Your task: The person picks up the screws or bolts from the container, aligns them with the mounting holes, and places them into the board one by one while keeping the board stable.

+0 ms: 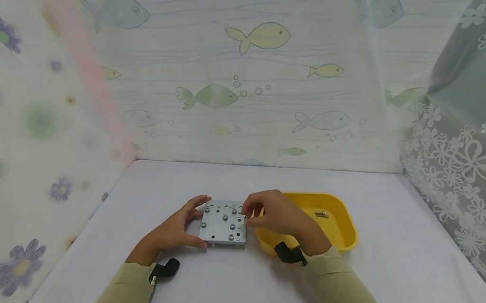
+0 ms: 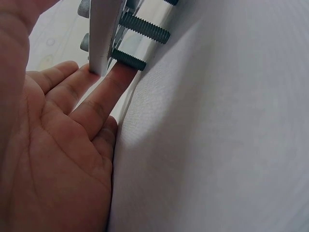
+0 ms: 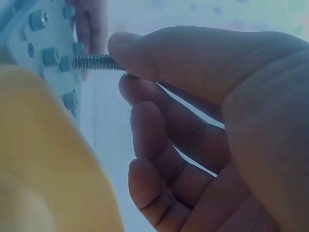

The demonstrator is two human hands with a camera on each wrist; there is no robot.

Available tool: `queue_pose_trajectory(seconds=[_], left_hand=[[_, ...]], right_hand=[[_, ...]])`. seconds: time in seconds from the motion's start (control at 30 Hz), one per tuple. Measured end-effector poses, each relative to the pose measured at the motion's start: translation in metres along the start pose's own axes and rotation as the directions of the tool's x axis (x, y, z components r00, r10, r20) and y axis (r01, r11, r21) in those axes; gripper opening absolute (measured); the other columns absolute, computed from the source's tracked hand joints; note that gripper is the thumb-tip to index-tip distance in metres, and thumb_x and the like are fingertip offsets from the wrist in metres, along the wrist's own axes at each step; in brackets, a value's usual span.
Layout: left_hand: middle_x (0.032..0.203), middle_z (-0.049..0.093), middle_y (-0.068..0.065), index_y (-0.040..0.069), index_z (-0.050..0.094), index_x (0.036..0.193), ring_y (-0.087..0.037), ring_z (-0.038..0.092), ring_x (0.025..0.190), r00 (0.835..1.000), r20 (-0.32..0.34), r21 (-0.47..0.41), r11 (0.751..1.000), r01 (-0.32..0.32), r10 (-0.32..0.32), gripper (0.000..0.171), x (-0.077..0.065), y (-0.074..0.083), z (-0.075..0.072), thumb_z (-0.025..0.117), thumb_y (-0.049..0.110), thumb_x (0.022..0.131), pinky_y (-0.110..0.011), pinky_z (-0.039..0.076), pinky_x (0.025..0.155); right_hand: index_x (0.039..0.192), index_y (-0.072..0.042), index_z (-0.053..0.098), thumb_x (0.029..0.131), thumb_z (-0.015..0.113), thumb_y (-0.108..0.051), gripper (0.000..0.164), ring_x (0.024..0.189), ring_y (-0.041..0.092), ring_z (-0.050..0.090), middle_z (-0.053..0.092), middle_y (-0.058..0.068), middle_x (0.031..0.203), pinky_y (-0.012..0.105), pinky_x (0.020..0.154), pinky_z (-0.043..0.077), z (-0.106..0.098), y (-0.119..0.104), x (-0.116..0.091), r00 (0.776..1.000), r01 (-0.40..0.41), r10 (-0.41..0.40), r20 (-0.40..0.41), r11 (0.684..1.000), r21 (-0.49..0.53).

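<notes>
A silver metal plate [image 1: 216,230] with holes lies in front of me, several socket head bolts [image 1: 225,217] standing in it. My left hand [image 1: 172,231] holds the plate from the left side, thumb at its near corner and fingers at its far one. From the left wrist, threaded bolt shanks [image 2: 145,28] stick out beneath the plate, close to a finger. My right hand [image 1: 282,215] is at the plate's right edge. Between thumb and forefinger it pinches a bolt [image 3: 94,62], whose bare thread points toward the plate; the fingers hide its head.
A yellow plastic bin [image 1: 346,226] stands right of the plate, under the right forearm, with a few loose bolts [image 1: 322,215] inside. White cloth [image 1: 215,287] covers the table. Printed curtains [image 1: 253,124] hang behind and on both sides.
</notes>
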State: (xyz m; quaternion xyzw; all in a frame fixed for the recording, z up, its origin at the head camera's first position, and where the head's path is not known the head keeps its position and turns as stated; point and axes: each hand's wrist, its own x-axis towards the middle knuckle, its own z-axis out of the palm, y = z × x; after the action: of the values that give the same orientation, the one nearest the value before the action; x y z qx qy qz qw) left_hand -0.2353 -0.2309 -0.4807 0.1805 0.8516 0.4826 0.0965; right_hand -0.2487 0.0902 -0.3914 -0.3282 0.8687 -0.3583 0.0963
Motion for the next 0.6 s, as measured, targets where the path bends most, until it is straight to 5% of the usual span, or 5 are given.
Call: queue_pose_trajectory(seconds=[0.6], left_hand=[[0.168,0.030,0.015,0.047,0.026,0.157,-0.021,0.048,0.145,1.000,0.007,-0.006,1.000,-0.001,0.001,0.121,0.000,0.001,0.000,0.101,0.033,0.062,-0.065,0.017,0.123]], right_hand=[[0.101,-0.023,0.075,0.088,0.083,-0.024,0.015,0.086,0.010,0.064,0.070,-0.016,0.089,0.027,0.076,0.056,0.020,0.003,0.010,0.998,0.022,-0.022,0.054,1.000,-0.015]])
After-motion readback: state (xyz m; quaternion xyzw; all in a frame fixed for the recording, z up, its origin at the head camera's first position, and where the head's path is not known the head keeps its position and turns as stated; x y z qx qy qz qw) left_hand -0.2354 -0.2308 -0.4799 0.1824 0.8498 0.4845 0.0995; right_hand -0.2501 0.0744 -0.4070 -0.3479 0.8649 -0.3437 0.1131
